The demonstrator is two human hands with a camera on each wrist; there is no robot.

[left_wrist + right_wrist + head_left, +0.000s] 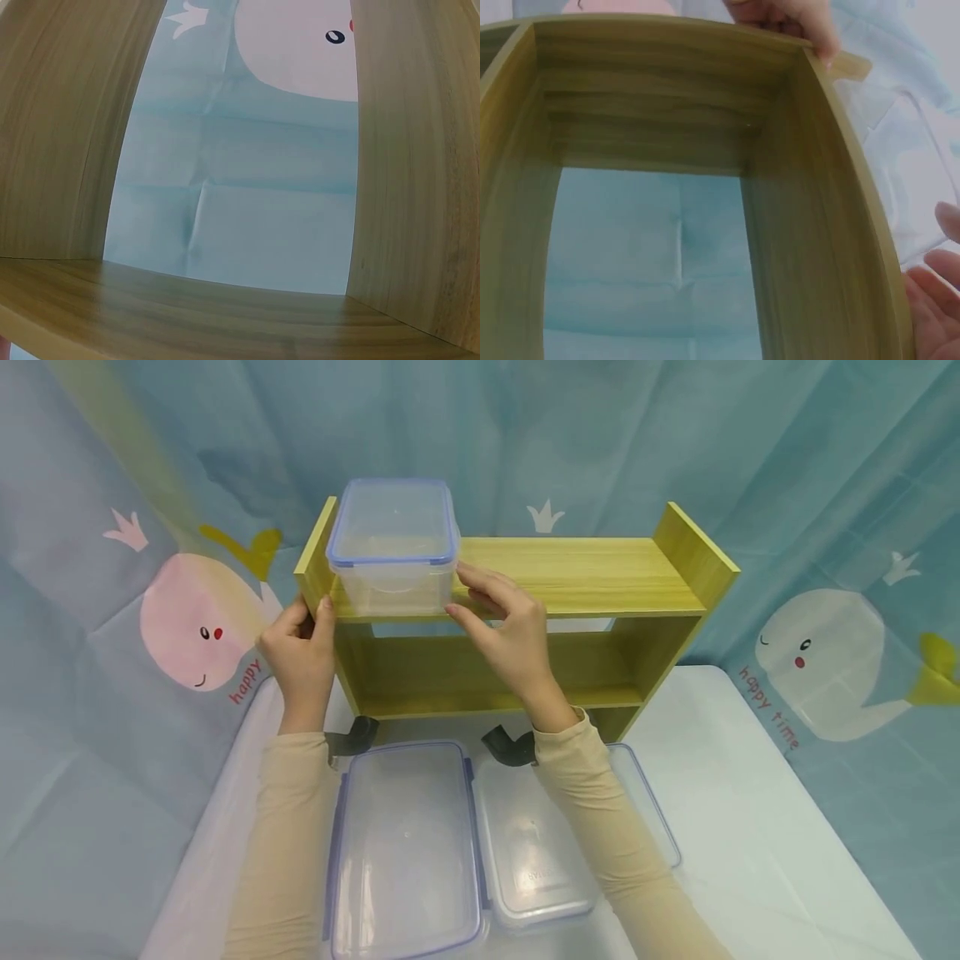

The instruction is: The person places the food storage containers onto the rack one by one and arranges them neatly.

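A clear plastic container with a blue-rimmed lid stands at the left end of the top board of a wooden shelf. With fingers and thumb around the front of the shelf's left side panel, my left hand grips it just beside the container. My right hand is at the container's right side, its fingertips and thumb tip against the wall near the front corner. In the right wrist view, the left hand shows at the panel and part of the right hand shows beside the container.
On the white table, a large flat container with a blue rim lies before the shelf. Beside it is another clear container, partly behind the right sleeve. A blue-rimmed edge shows farther right. Printed curtains hang around.
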